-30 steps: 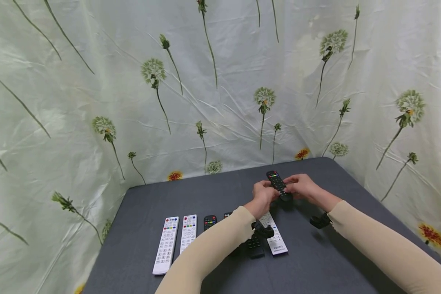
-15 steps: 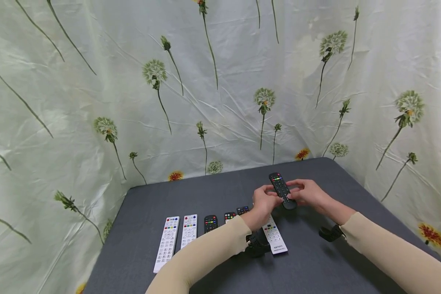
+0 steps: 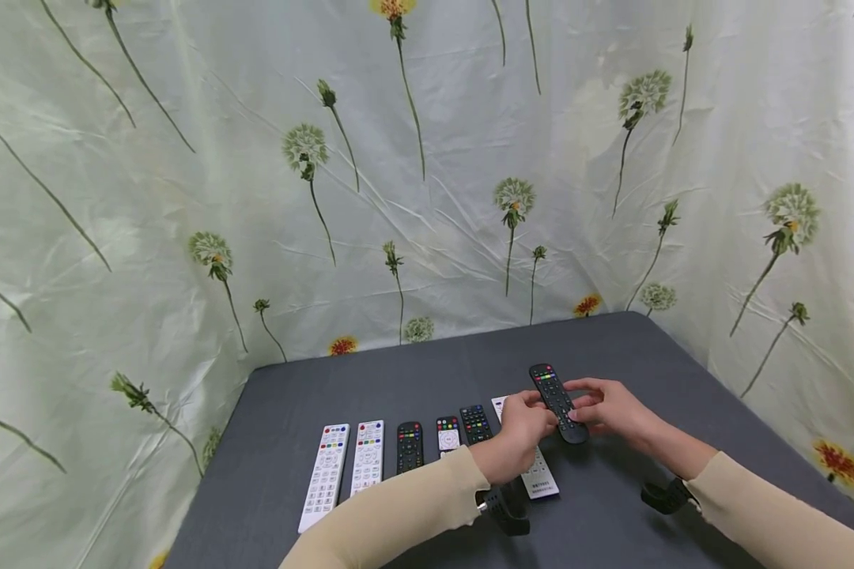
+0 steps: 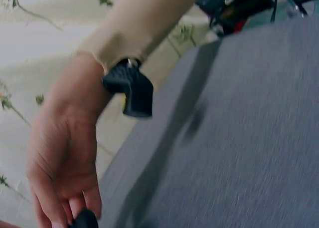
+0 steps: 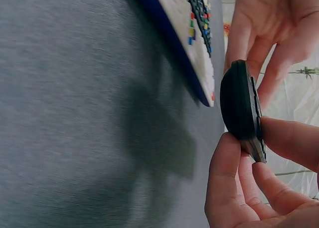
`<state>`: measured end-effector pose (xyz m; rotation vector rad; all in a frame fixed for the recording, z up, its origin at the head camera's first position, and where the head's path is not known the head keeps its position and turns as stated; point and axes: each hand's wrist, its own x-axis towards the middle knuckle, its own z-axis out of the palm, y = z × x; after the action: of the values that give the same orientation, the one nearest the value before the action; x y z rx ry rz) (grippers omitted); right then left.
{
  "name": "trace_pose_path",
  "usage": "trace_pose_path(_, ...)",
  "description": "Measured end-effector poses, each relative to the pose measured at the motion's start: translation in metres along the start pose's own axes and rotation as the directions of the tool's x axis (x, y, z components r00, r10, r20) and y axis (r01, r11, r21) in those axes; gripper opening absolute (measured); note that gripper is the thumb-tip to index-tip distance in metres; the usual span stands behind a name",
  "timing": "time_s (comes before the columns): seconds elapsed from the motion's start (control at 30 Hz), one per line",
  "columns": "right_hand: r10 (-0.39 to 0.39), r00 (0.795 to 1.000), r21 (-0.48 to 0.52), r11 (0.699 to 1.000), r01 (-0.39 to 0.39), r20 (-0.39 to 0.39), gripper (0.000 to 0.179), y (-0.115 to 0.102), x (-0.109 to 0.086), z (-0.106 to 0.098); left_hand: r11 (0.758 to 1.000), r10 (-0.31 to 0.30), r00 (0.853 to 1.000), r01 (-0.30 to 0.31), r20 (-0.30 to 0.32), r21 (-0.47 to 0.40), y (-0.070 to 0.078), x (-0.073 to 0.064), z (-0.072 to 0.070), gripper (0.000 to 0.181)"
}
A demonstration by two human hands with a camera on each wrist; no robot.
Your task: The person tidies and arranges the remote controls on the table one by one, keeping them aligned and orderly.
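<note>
Both hands hold a black remote control (image 3: pixel 553 395) tilted above the dark tabletop, its coloured buttons at the far end. My left hand (image 3: pixel 518 433) has thumb and fingers at the remote's left edge. From the right side, my right hand (image 3: pixel 608 409) pinches it, thumb on the button face. In the right wrist view, the remote's rounded end (image 5: pixel 238 101) sits between the right thumb and fingers, the left hand (image 5: pixel 274 28) beyond. The left wrist view catches the right hand (image 4: pixel 65 158) with a dark bit of the remote (image 4: pixel 84 219). Under my left hand lies a white remote (image 3: pixel 538 478).
To the left lie a white remote (image 3: pixel 323 478), another white one (image 3: pixel 368 457), a black remote (image 3: pixel 409 446), a black-and-white one (image 3: pixel 448 435) and a second black one (image 3: pixel 476 424). A flower-print curtain (image 3: pixel 441 221) hangs behind the grey-covered table (image 3: pixel 370 379).
The two hands have shifted slightly right and nearer with the black remote. More of the row of remotes now shows past the left arm.
</note>
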<state>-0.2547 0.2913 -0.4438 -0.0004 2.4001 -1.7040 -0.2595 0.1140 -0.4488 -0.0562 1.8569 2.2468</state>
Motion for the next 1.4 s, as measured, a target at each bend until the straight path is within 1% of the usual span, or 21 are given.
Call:
trace_pose_path(0.23, 0.012, 0.999, 0.026, 1.000, -0.013, 0.045, 0.067, 0.011, -0.012, 0.001, 0.998, -0.064, 0.998, 0.064, -0.028, -0.003, -0.002, -0.016, 0.007, 0.061)
trace_pose_path(0.4, 0.040, 0.998, 0.017, 0.999, -0.041, 0.047, 0.067, 0.017, -0.015, 0.003, 0.997, -0.071, 0.997, 0.070, -0.025, -0.038, -0.005, -0.020, 0.009, 0.063)
trace_pose_path(0.57, 0.059, 0.998, -0.001, 0.998, -0.059, 0.028, 0.066, 0.023, -0.015, 0.005, 0.996, -0.069, 0.997, 0.068, -0.026, -0.050, -0.010, -0.021, 0.011, 0.067)
trace_pose_path(0.7, 0.054, 0.998, -0.013, 0.998, -0.054, 0.015, 0.063, 0.028, -0.015, 0.008, 0.997, -0.072, 0.997, 0.070, -0.037, -0.037, -0.013, -0.022, 0.012, 0.070)
trace_pose_path(0.87, 0.038, 0.999, -0.030, 0.999, -0.037, 0.019, 0.060, 0.033, -0.015, 0.009, 0.996, -0.093, 0.995, 0.093, -0.042, -0.019, -0.015, -0.023, 0.012, 0.072)
trace_pose_path(1.13, 0.016, 1.000, -0.086, 0.996, -0.015, 0.020, 0.057, 0.033, -0.013, 0.009, 0.995, -0.095, 0.994, 0.094, -0.050, -0.015, -0.016, -0.022, 0.014, 0.073)
trace_pose_path(1.4, 0.016, 1.000, -0.105, 0.994, -0.014, 0.013, 0.056, 0.033, -0.014, 0.009, 0.994, -0.106, 0.994, 0.104, -0.037, -0.036, -0.019, -0.020, 0.014, 0.072)
